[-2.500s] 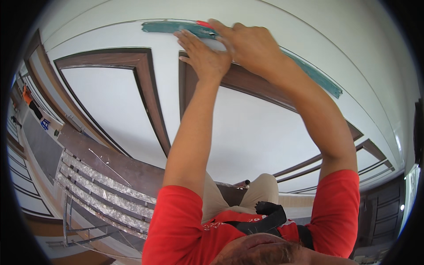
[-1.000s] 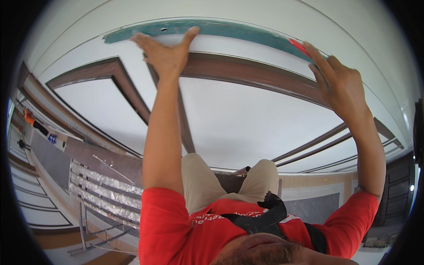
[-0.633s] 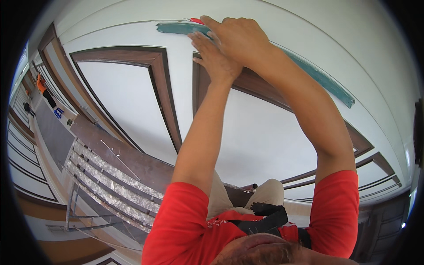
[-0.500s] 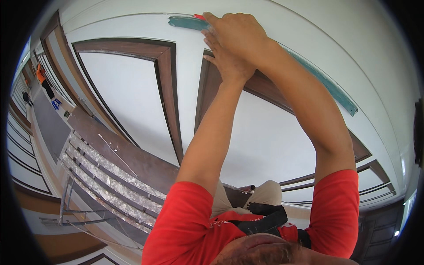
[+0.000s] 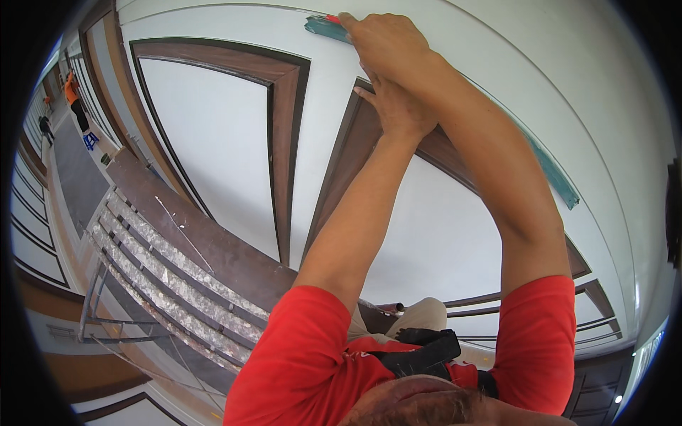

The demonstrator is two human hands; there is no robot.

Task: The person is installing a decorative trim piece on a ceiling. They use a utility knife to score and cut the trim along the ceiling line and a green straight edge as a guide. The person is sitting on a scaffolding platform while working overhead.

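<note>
My right hand point(image 5: 387, 44) is high on the white wall, its fingers curled round a small red thing point(image 5: 332, 19) that is mostly hidden; its kind cannot be made out. The red thing lies against the upper edge of a long teal strip point(image 5: 325, 28). This strip runs along the wall behind my right forearm and shows again at the right. Below and partly behind my right hand is my left hand point(image 5: 403, 106), thumb stretched out beside a brown panel frame. Its other fingers reach up toward the strip, their tips covered by the right hand.
White panels with brown frames point(image 5: 284, 142) cover the wall. At lower left stands a paint-spattered slatted metal platform point(image 5: 170, 270), beside a brown ledge point(image 5: 170, 206). Far left, a person in orange point(image 5: 73, 96) is by a blue stool point(image 5: 90, 140).
The view has shifted, so wall and strip appear farther right. My right hand is nearer the strip's left end. My left hand's fingers have drawn away from that end, under the right hand.
</note>
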